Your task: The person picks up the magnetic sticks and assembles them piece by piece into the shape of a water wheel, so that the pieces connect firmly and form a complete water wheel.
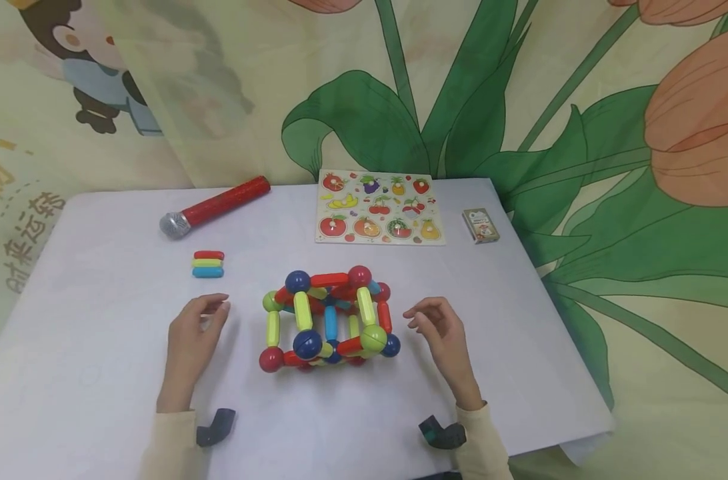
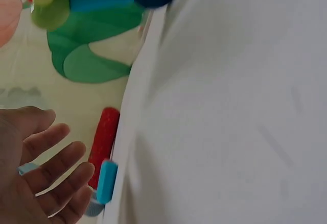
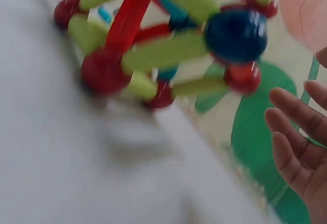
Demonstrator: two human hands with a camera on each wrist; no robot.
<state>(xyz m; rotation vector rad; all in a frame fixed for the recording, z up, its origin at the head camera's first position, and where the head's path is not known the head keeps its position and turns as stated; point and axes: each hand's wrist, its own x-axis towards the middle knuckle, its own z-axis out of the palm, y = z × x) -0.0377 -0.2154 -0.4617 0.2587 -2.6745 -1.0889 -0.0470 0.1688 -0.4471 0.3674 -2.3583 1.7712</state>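
Observation:
A ball-and-rod building toy structure (image 1: 331, 323) stands on the white table between the two hands. Its balls are blue, red and green, joined by red, yellow-green and blue rods. To its left, my left hand (image 1: 196, 343) is held with relaxed fingers and nothing in them; the left wrist view shows that hand (image 2: 46, 168) with its fingers loosely spread. On the structure's right side, my right hand (image 1: 442, 340) hovers apart from it, fingers loosely bent and holding nothing. The right wrist view shows this hand (image 3: 301, 132) beside the structure (image 3: 163, 45).
Three loose rods (image 1: 208, 264), red, yellow and blue, lie beyond the left hand. Behind them is a red microphone-shaped toy (image 1: 220, 205). A fruit puzzle board (image 1: 380, 208) lies at the table's back edge, with a small card box (image 1: 481, 225) to its right.

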